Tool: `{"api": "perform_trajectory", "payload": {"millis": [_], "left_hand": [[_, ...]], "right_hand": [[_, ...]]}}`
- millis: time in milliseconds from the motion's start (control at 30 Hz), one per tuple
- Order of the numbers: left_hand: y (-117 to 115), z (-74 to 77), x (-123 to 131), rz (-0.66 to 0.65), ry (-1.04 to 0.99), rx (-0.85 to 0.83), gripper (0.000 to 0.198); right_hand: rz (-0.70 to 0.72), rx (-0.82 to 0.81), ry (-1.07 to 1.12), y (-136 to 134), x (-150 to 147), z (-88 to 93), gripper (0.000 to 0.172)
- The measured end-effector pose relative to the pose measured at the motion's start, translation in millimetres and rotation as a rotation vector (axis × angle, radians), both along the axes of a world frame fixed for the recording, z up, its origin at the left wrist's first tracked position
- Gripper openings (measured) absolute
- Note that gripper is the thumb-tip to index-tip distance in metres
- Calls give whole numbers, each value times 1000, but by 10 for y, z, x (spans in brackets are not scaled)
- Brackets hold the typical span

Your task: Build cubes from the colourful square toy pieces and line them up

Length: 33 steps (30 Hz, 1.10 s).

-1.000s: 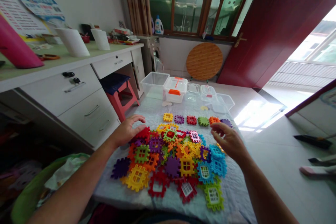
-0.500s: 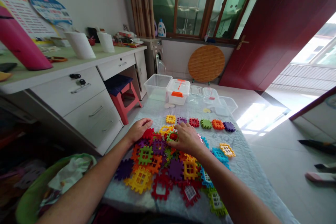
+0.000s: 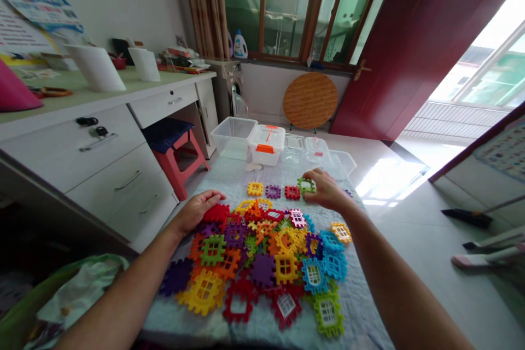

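My right hand [image 3: 326,190] pinches a green window-frame building block [image 3: 305,185] at the far row, just right of a red block [image 3: 292,192]. In that row there are also a yellow block [image 3: 255,188] and a purple block [image 3: 273,191]; my hand hides most of its right end. My left hand [image 3: 199,209] rests at the pile's left edge with loosely bent fingers, beside a solid red block [image 3: 216,213], and holds nothing I can see. Between my arms spreads a heap of notched square blocks [image 3: 262,270] in purple, yellow, orange, red, blue and green.
Behind the row stand clear plastic boxes, one with an orange latch [image 3: 265,149]. The cloth-covered table [image 3: 369,284] carries everything. A white desk [image 3: 82,147] and red stool [image 3: 180,158] are left; a bag-lined basket [image 3: 82,295] sits lower left.
My right hand has moved from the heap, right and away from me, to the far row with the green block. The left hand stays by the red block. The view has shifted slightly.
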<state>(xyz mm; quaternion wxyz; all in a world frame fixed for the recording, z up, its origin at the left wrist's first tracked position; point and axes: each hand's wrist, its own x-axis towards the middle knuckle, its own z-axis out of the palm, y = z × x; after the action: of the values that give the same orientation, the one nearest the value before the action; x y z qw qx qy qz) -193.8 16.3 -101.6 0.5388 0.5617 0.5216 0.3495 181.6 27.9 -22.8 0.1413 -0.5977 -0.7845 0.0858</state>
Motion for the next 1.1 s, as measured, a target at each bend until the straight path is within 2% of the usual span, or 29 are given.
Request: {"api": "perform_trajectory", "payload": {"millis": [133, 300, 500, 800, 900, 1000, 1100], "left_hand": [[-8, -16, 10, 40, -31, 21, 52], [-27, 11, 16, 66, -48, 5, 48], [-32, 6, -1, 75, -26, 46, 40], [-28, -20, -18, 89, 27, 107, 43], [-21, -45, -23, 84, 41, 114, 44], [-16, -80, -26, 70, 19, 122, 44], [-19, -43, -32, 53, 45, 127, 47]], "right_hand": [[-66, -112, -123, 230, 347, -189, 51], [-57, -161, -192, 286, 322, -328, 51], [-82, -187, -267, 295, 274, -361, 51], [-84, -182, -277, 324, 289, -415, 51], [-98, -193, -272, 306, 278, -395, 57], [-109, -148, -197, 214, 306, -322, 66], [-89, -18, -59, 4, 423, -250, 58]]}}
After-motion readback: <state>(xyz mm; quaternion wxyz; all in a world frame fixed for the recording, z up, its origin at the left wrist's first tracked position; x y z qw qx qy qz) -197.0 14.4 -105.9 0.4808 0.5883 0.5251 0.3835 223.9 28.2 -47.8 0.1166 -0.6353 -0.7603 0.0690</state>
